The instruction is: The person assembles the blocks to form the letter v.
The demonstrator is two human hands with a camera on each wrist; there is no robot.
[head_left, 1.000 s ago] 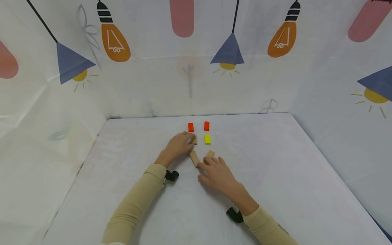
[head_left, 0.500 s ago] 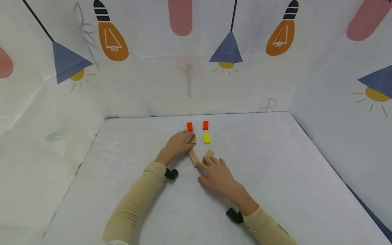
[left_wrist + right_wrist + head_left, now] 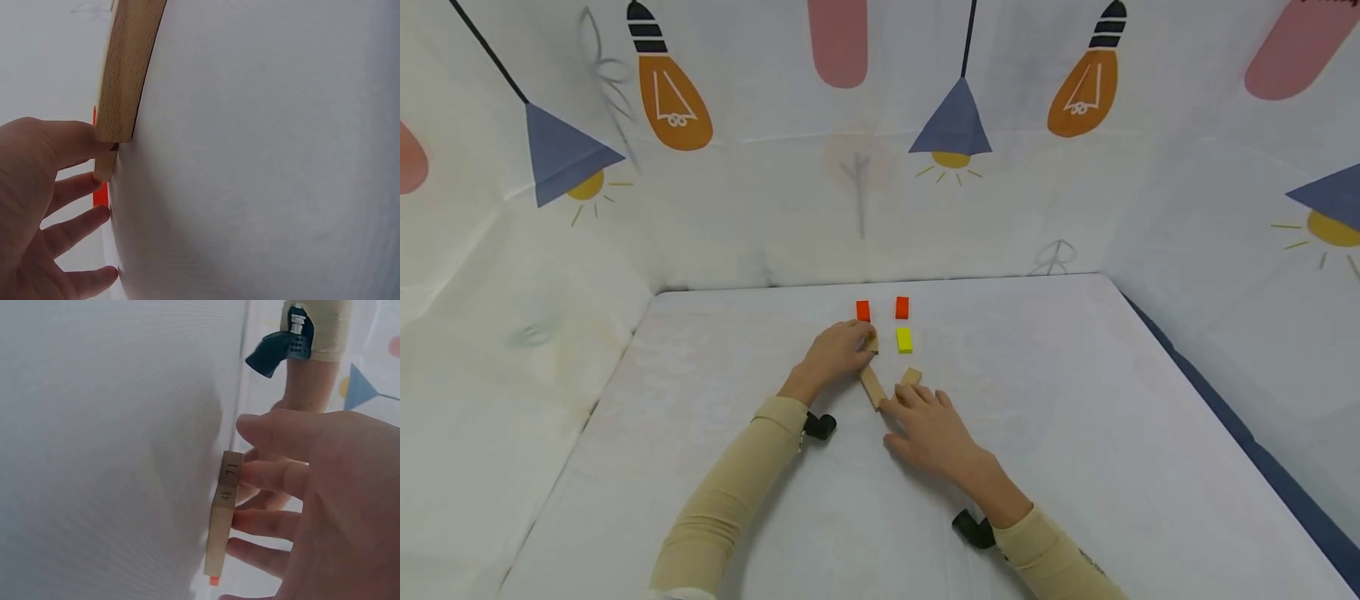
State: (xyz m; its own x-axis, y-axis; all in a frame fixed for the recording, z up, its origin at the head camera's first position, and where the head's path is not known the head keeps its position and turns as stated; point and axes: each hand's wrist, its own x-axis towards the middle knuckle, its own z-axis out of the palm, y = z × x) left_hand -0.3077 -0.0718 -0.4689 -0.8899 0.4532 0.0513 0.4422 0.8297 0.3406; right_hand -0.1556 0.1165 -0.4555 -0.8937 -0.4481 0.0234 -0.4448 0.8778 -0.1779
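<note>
Closest to me, the right hand (image 3: 928,429) lies low over the white surface (image 3: 1037,417), fingers loosely spread, their tips touching the wood without closing round it. Under them two wooden blocks, the near-left block (image 3: 872,388) and the near-right block (image 3: 912,377), lean together in a V with its point towards the person. They look like hard, light, smooth-cut wood, not at all fragile, but I'd expect them to skid if nudged, so a light touch on the long sides near the point should steady them best. Just beyond, the left hand (image 3: 835,360) has a third one, the far wooden block (image 3: 872,342), nipped between thumb and forefinger, other fingers fanned out straight; that small piece seems best held by its opposite ends, as here. Right of it lies a yellow block (image 3: 904,340), untouched, and farther off a left red block (image 3: 863,311) and a right red block (image 3: 902,307), likely just as stiff and easy to pinch by their edges.
</note>
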